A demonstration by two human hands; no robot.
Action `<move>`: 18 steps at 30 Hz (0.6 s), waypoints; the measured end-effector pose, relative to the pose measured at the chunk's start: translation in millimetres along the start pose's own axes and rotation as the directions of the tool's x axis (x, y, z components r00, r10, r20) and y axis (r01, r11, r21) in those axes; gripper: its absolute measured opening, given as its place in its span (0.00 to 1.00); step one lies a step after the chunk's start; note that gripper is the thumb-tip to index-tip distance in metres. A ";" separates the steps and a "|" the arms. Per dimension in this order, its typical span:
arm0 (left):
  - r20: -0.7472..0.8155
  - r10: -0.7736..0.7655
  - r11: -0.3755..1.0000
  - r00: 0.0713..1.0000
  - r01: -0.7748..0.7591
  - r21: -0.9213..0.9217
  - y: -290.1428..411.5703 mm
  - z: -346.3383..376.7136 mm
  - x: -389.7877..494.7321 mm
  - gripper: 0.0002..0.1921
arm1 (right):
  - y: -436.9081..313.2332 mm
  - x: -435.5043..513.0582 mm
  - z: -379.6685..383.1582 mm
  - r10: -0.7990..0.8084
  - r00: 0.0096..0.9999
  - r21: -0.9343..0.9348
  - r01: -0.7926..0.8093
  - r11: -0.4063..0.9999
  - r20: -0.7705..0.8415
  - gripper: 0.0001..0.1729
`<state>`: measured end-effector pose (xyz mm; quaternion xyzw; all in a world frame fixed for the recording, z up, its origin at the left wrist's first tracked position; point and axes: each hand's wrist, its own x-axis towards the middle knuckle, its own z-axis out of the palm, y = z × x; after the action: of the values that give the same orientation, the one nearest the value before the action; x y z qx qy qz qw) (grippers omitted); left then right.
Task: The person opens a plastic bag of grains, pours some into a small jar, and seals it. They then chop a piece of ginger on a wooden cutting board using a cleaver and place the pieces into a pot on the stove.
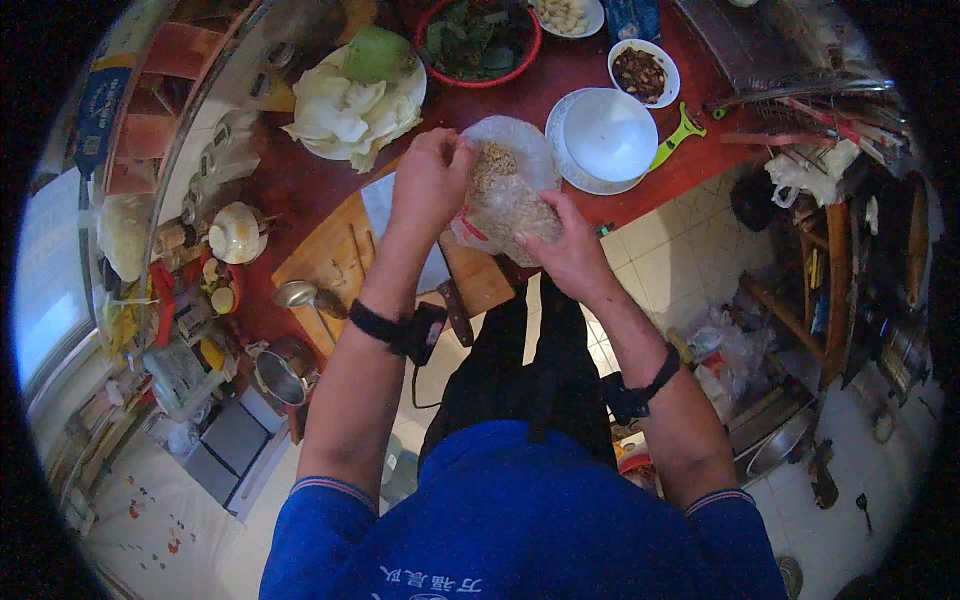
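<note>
A clear plastic bag [511, 202] of pale tan grains or flakes hangs between my hands over the table's front edge, with red marking on its lower left. My left hand [435, 176] pinches the bag's upper left side, fingertips together. On the lower right, my right hand [566, 240] grips the bag between thumb and fingers. Below the left forearm lie a wooden cutting board [330, 255] and a cleaver [456, 307], its blade partly hidden by the arm. Just right of the bag, a white bowl [609, 139] sits on a patterned plate [564, 166].
Cabbage leaves [352, 112] fill a plate at the left. Behind stand a red basket [538, 45] of dark greens, a dish of garlic cloves [568, 15] and a bowl of brown bits [639, 75]. A green peeler [675, 136] lies right; a ladle [298, 294] rests on the board.
</note>
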<state>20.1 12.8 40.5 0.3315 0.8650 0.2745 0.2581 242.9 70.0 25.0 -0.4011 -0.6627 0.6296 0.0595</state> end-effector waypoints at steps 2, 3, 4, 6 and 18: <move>-0.052 0.008 0.998 0.999 -0.011 -0.066 -7.9 -11.0 -5.7 0.15 | -4.1 -1.7 -1.5 0.023 1.000 0.006 -0.023 1.000 0.000 0.38; -0.060 0.004 0.995 0.998 -0.010 -0.097 -13.0 -17.9 -11.1 0.16 | -6.3 -2.5 -2.9 0.042 0.999 -0.002 -0.042 0.999 0.007 0.37; -0.065 -0.013 0.992 0.998 0.004 -0.128 -19.1 -26.2 -18.1 0.16 | -8.5 -2.9 -3.5 0.065 0.998 -0.004 -0.065 0.998 0.014 0.37; -0.108 -0.030 0.988 0.994 0.014 -0.152 -34.1 -45.3 -34.7 0.16 | -13.3 -6.1 -6.5 0.035 0.999 0.011 -0.035 0.999 0.015 0.37; -0.070 -0.025 0.967 0.997 0.042 0.252 -124.9 -44.5 -142.6 0.28 | -20.6 -33.2 -12.7 0.057 0.998 0.175 -0.061 0.983 0.024 0.37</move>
<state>30.5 -181.4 29.4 0.3378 0.9065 0.1682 0.1896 263.2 62.2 59.9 -0.4076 -0.5929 0.6910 0.0697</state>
